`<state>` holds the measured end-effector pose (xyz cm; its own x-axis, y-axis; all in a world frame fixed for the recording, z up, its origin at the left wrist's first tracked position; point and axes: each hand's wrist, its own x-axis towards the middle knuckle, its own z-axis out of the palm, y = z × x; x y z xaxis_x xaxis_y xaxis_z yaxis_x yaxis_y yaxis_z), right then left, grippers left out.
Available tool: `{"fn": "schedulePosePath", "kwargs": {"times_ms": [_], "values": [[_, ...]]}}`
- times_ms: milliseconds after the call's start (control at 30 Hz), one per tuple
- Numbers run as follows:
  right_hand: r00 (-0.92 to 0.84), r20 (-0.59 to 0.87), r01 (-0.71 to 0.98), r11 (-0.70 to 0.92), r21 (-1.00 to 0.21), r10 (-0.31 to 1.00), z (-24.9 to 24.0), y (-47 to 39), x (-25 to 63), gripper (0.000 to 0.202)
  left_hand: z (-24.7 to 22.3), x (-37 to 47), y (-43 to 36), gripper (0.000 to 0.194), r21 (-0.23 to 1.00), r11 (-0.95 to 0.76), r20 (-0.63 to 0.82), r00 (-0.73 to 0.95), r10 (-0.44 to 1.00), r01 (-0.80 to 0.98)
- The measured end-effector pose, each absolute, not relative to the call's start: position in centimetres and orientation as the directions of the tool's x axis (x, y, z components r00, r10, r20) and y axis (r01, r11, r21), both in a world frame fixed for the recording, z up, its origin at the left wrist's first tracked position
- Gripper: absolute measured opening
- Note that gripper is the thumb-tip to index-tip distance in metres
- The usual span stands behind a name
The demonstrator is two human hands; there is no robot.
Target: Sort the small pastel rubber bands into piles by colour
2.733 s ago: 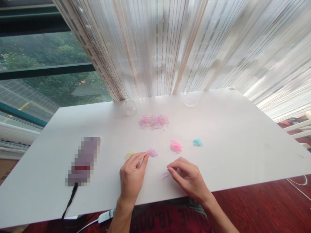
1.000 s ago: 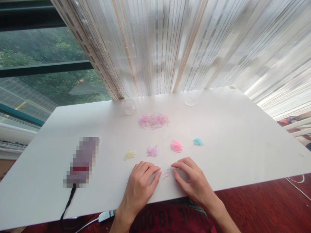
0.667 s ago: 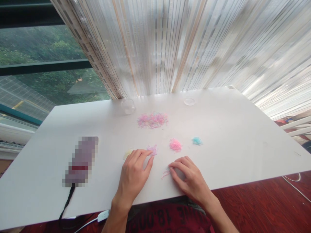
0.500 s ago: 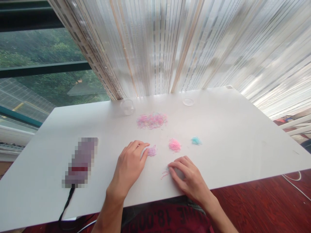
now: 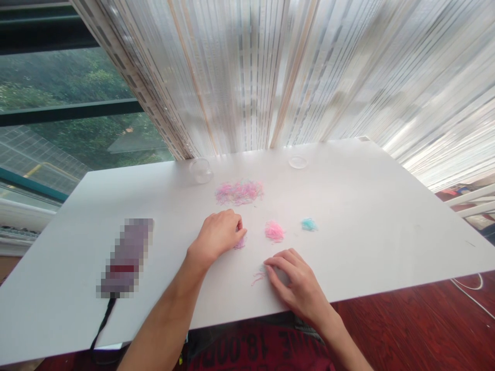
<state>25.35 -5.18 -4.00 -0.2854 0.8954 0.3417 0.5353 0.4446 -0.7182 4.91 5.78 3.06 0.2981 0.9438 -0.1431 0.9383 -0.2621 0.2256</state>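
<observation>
My left hand [image 5: 221,236] is closed, its fingers bent down at the small pile of purple strands [image 5: 240,243] and partly covering it. Whatever is between those fingertips is hidden. Nearer the table's front edge, my right hand [image 5: 297,282] rests with thumb and index finger pinched together at a few loose thin pink and bluish strands [image 5: 258,277]. Beyond the right hand lies a pile of pink strands [image 5: 274,232], and right of it a smaller pile of turquoise strands [image 5: 309,224]. A larger heap of mixed pink, purple and pale strands [image 5: 238,192] spreads behind them.
A clear round container [image 5: 201,171] and a clear round lid [image 5: 298,163] sit at the back of the white table [image 5: 386,216]. A blurred-out purple object [image 5: 127,257] with a black strap lies at the left. Behind the table hangs a striped curtain [image 5: 247,77] beside a window.
My left hand has moved forward and slightly right, its fingers curling closed over the purple pile. My right hand stays almost where it was; the view has shifted a little.
</observation>
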Motion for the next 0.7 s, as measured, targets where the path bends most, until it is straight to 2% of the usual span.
{"fn": "schedulePosePath", "kwargs": {"times_ms": [233, 367, 567, 633, 700], "values": [[-0.291, 0.33, 0.528, 0.438, -0.727, 0.898, -4.0, -5.2, 25.4, 0.013, 3.9, 4.3, 6.0, 0.018, 0.297, -0.255, -0.204, 0.323, 0.924, 0.92], [-0.295, 0.326, 0.525, 0.437, -0.73, 0.898, -4.0, -5.1, 25.4, 0.013, 4.5, 3.7, 6.0, 0.017, 0.307, -0.249, -0.207, 0.319, 0.925, 0.919], [-0.29, 0.323, 0.529, 0.432, -0.731, 0.901, -4.2, -5.2, 25.5, 0.012, 4.3, 3.6, 6.0, 0.018, 0.299, -0.251, -0.288, 0.338, 0.896, 0.921], [-0.288, 0.324, 0.526, 0.431, -0.734, 0.901, -4.2, -5.2, 25.5, 0.012, 4.1, 3.2, 5.8, 0.02, 0.322, -0.258, -0.261, 0.347, 0.901, 0.911], [-0.286, 0.325, 0.524, 0.431, -0.735, 0.902, -4.2, -5.3, 25.5, 0.012, 4.0, 2.5, 5.4, 0.025, 0.39, -0.263, -0.172, 0.35, 0.921, 0.883]]}}
